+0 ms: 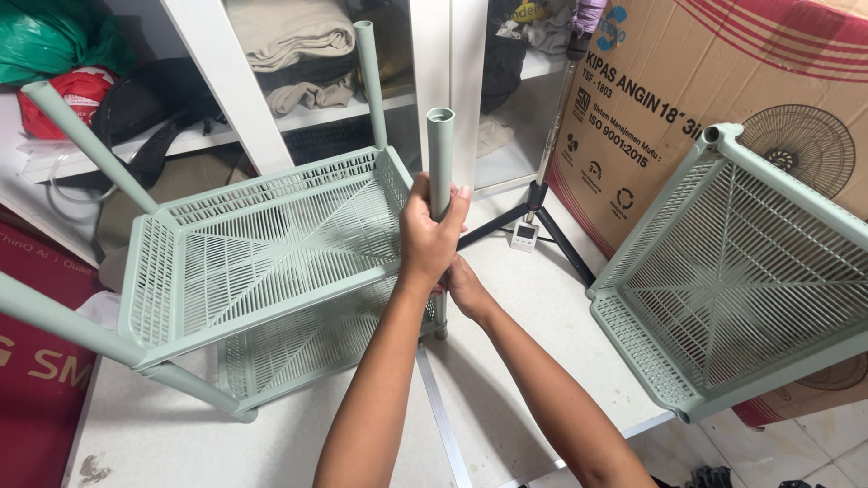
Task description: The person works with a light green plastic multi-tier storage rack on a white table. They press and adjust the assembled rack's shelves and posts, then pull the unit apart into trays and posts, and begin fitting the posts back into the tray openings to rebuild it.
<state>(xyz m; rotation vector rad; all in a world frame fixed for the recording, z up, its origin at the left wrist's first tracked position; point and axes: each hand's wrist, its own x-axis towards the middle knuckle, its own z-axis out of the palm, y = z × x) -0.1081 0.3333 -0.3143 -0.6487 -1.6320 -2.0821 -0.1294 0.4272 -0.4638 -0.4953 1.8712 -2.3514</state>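
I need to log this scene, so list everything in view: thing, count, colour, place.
rack shelf tray: one, pale green, centre-left, poles fitted at its corners
lower tray: one, pale green, beneath it
loose tray: one, pale green, right, leaning on the box
held pole: one, pale green, upright, centre
cardboard box: one, brown, top right
tripod: one, black, behind the pole
folded clothes: stack, beige, white shelf behind
bag: one, green, top left
left hand: gripping the pole
right hand: on the pole lower down, partly hidden
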